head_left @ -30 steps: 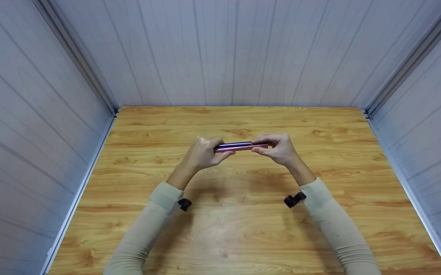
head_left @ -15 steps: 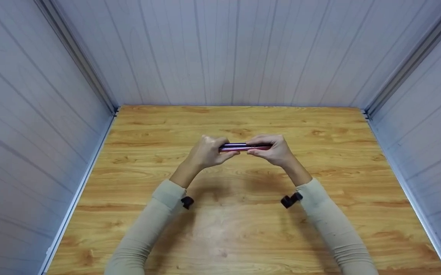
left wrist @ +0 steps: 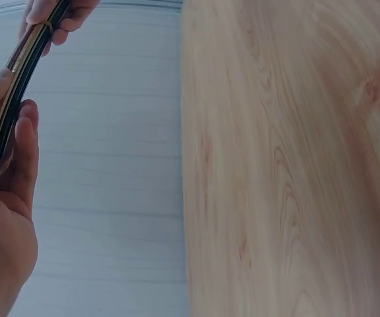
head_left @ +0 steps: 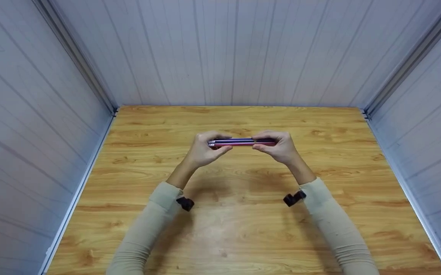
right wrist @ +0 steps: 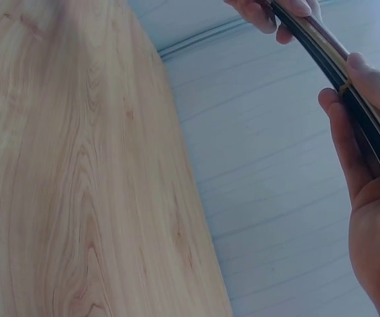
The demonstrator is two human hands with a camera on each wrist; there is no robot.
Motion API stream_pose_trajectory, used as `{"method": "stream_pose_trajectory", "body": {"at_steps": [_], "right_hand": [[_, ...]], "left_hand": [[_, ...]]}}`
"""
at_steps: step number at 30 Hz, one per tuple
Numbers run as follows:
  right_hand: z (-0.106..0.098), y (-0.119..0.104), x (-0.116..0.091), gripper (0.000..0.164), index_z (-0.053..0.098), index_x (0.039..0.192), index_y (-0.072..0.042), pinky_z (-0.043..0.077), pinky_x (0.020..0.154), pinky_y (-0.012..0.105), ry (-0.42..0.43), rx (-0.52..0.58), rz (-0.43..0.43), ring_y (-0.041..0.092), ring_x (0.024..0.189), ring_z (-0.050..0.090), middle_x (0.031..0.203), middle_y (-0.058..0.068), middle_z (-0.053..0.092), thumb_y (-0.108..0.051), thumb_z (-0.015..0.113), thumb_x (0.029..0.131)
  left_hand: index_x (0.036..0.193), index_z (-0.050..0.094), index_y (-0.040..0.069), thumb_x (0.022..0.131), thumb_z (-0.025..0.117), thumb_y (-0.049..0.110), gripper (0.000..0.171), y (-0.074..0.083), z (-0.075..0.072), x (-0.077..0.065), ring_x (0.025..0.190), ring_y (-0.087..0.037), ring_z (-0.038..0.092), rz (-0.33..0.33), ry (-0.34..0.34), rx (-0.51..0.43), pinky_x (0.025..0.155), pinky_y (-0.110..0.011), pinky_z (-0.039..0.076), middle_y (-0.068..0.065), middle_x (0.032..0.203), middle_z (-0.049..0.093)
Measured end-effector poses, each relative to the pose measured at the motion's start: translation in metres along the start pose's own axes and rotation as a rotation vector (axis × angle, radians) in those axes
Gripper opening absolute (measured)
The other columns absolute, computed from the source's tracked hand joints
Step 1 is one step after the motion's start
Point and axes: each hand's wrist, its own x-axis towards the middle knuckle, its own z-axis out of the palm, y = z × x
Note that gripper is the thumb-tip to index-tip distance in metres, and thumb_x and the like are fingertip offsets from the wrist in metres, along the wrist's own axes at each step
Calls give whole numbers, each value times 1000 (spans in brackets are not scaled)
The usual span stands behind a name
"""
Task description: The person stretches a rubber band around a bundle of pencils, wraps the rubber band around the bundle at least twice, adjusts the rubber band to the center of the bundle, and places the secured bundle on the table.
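Note:
A bundle of slim pencils (head_left: 242,142), purple, dark and pink-red, is held level above the table between both hands. My left hand (head_left: 202,151) grips its left end, thumb at the near side and fingers at the far side; small silvery tips show there. My right hand (head_left: 282,149) holds the right end the same way, its palm hiding that end. A thin yellowish rubber band (right wrist: 345,86) wraps the bundle close to the right fingertips. In the left wrist view the pencils (left wrist: 20,82) lie side by side between fingers and thumb.
Below the hands is a wood-grain table (head_left: 224,229). Pale panelled walls (head_left: 220,53) stand at its back and both sides. A small black device (head_left: 295,198) is fixed at the right cuff, another black device (head_left: 185,203) at the left.
The hands first came closer together, then spread apart again. The bundle is slightly higher, more of its length shows, and its silvery left tips are now visible.

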Motion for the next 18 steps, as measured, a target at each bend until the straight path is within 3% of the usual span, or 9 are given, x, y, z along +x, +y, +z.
{"method": "stream_pose_trajectory", "body": {"at_steps": [3,7,11,14,18], "right_hand": [[-1,0,-1,24,78,113,20,65,76,17,0,-11,-8,2,90,81,112,-13,85,19,83,89],[-3,1,0,27,78,117,18,65,79,18,-18,-18,-18,3,95,81,118,-12,83,16,84,91],[-6,3,-1,27,80,117,14,66,83,20,-3,3,-36,7,102,80,119,0,83,17,83,91],[-6,4,-1,24,82,113,12,66,81,20,1,6,-44,7,97,79,114,7,83,19,82,90],[-3,3,-1,20,80,109,16,64,76,18,10,-14,-36,4,89,79,109,-3,84,22,80,90]], "left_hand": [[120,82,-5,95,91,5,29,1,3,0,79,-4,70,-26,5,-61,67,-28,59,-23,110,85],[119,81,-4,94,91,4,28,0,3,-1,79,-3,67,-56,18,-95,67,-26,56,-24,109,83],[116,82,-3,92,91,1,26,-1,1,-2,76,-1,65,-78,44,-97,66,-25,55,-25,106,83],[116,82,-4,92,91,-1,25,-1,0,-1,79,-1,67,-76,57,-103,68,-22,56,-25,107,82],[115,82,-3,93,90,0,24,1,3,1,92,-4,71,-57,64,-131,80,-18,60,-24,113,81]]}}
